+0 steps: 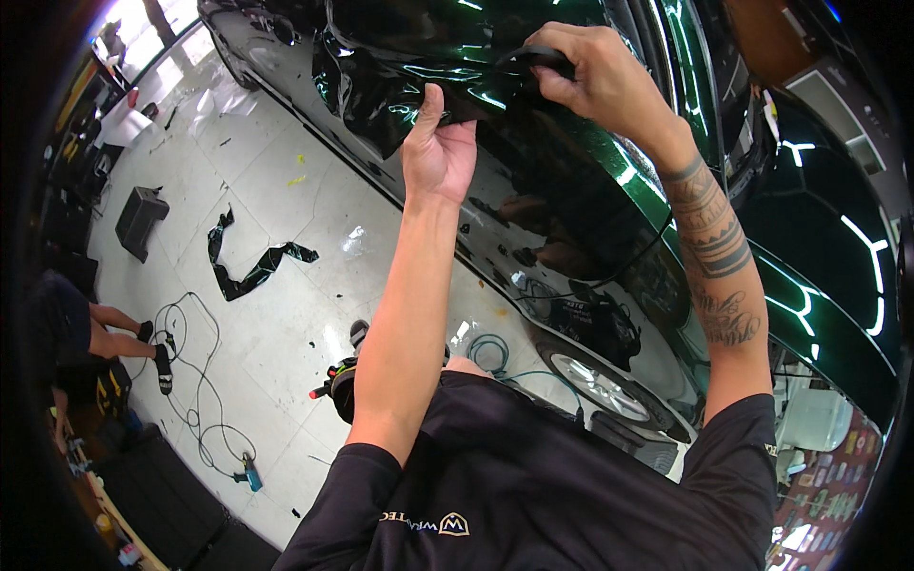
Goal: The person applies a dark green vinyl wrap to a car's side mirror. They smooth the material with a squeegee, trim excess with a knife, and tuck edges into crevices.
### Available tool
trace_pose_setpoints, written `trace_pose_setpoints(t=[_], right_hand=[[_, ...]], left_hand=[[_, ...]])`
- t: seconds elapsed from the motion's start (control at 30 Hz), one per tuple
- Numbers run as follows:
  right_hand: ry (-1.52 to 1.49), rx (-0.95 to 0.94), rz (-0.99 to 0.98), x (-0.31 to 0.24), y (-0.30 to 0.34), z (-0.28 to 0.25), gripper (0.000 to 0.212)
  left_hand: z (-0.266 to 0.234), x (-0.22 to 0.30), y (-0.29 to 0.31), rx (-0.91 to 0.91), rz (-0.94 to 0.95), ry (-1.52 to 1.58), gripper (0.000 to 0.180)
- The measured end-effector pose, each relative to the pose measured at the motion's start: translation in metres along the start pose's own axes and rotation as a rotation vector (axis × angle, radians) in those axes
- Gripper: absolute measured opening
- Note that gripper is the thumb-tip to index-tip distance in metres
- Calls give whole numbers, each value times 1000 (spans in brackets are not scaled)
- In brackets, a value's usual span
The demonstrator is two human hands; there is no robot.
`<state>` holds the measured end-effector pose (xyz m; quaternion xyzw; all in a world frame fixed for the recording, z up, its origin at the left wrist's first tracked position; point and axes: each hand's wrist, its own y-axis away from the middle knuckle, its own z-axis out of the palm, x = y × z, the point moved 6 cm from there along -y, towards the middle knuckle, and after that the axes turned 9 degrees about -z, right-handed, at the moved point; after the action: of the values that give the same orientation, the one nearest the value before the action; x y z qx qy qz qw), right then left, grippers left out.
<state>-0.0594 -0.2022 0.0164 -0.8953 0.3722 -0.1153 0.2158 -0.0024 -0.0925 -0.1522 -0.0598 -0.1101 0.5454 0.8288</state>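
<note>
Where left hand meets, apparently, dark film, glossy car, pale floor

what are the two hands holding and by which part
The left hand holds the dark glossy film by its lower edge. The right hand grips a black curved strip near its right end; whether it joins the film cannot be told.

Glossy black film, wrinkled into loose folds, hangs along the side of a shiny dark green car (its curved panels mirror bright white lights). A black strip, possibly the film's own edge, arches just right of the folds.
</note>
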Motion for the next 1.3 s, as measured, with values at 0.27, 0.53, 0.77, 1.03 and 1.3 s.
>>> trace_pose_setpoints(t=[0.27, 0.53, 0.77, 1.03, 1.3], right_hand=[[-144, 31, 188, 2, -6, 3, 14], [-175, 77, 199, -19, -32, 5, 15], [-78, 24, 183, -10, -22, 10, 16], [-93, 15, 179, -10, -21, 11, 15], [133, 47, -112, -31, -29, 19, 18]], left_hand=[[0, 28, 15, 100, 155, 51, 54], [-6, 41, 10, 132, 89, 69, 32], [-7, 32, 3, 63, 54, 208, 33], [-10, 26, 0, -9, 20, 254, 37], [0, 28, 10, -46, 59, 106, 68]])
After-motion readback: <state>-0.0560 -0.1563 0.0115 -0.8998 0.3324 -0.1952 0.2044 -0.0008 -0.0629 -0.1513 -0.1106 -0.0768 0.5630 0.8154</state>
